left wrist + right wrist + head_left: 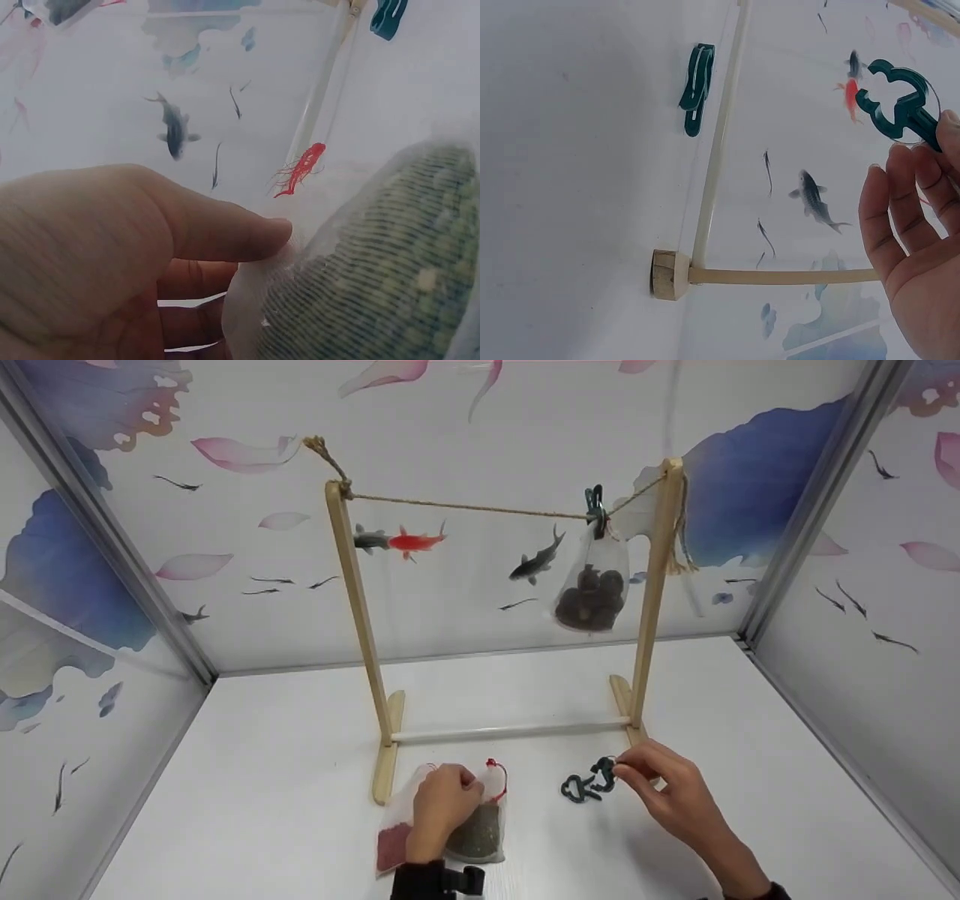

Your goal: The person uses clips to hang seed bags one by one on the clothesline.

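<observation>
White panels printed with koi, petals and blue washes wall in a white tabletop, and near its middle stands a wooden rack with a twine line strung between two uprights. At the left, close to the front edge, the left hand rests on two mesh bags lying flat side by side: a bag of reddish grains on the outside and a bag of green grains with a red drawstring beside it. The left wrist view shows the thumb pressed against the mesh neck of the green bag with the other fingers curled beneath it, so that hand grips the bag. Right of the bags, before the rack's right foot, lies a dark green clip on the tabletop, and just beside it the right hand pinches a second green clip between thumb and fingertips; the right wrist view shows this clip raised clear of the surface, its notched end pointing away from the palm. Higher up, toward the right end of the line, a third clip pins a clear bag of dark round lumps to the twine. The held clip lies right of the green bag, both hands near the front edge, with the free stretch of line up and behind them.
</observation>
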Tool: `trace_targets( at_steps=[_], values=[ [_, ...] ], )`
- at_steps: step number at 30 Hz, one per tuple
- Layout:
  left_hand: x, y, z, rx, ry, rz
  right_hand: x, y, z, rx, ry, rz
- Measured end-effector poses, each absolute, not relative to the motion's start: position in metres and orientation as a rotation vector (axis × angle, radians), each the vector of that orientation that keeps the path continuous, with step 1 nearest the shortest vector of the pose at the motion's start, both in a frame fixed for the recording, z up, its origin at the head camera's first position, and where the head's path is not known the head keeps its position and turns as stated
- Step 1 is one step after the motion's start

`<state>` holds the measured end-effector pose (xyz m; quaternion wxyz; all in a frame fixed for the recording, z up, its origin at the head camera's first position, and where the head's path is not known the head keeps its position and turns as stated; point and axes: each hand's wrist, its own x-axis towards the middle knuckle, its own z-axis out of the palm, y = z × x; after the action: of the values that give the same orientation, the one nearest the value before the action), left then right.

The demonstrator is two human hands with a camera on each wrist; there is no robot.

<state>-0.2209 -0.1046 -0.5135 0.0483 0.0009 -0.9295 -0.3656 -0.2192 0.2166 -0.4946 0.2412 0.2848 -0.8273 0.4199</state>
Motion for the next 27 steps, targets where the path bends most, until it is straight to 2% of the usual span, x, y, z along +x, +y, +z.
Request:
trace_targets(
  at_steps=[6,13,21,27],
  values=[
    [-0.216,-0.108,-0.503,-0.078,-2.821,-1.194,-0.220,0.215,-0.486,0.785,-2.217,1.188],
    [-0.214,-0.110,-0.481,-0.276,-2.740,-1.264,-0.228,0.213,-0.458,0.871,-2.157,1.152],
    [-0.221,-0.105,-0.445,-0.416,-2.546,-1.409,-0.239,0.214,-0.404,1.007,-2.129,1.023],
    [-0.236,-0.106,-0.408,-0.438,-2.327,-1.532,-0.255,0.210,-0.355,0.968,-2.078,1.108]
  ],
)
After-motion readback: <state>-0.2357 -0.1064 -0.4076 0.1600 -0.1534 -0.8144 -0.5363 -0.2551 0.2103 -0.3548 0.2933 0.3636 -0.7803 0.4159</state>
